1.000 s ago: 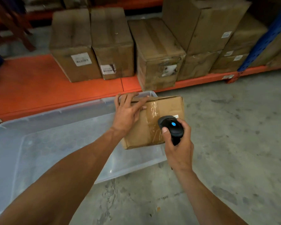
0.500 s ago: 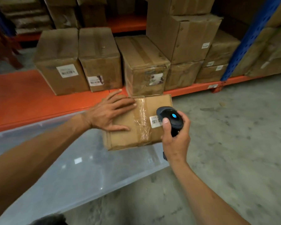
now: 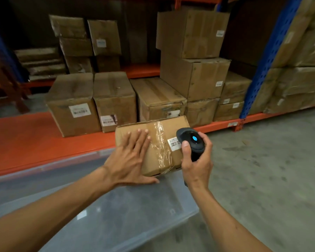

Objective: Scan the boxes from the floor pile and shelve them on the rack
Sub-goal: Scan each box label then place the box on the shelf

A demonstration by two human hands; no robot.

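Observation:
A small taped cardboard box [image 3: 164, 142] with a white barcode label [image 3: 174, 144] is held up over the far corner of a clear plastic bin [image 3: 116, 215]. My left hand [image 3: 129, 160] lies flat across the box's top, thumb under its near edge. My right hand [image 3: 196, 160] grips a black handheld scanner [image 3: 191, 140] with a lit blue button, its head right beside the label. Behind the box runs the orange bottom shelf of the rack [image 3: 25, 142].
Several cardboard boxes [image 3: 115, 99] stand in a row and stacked on the orange shelf. A blue rack upright [image 3: 262, 70] rises at the right, with more boxes beyond it. Bare concrete floor [image 3: 271, 160] lies to the right.
The view has tilted up toward the rack. My left hand has shifted from the box's far edge to lie flat on its top, and the barcode label has come into view beside the scanner.

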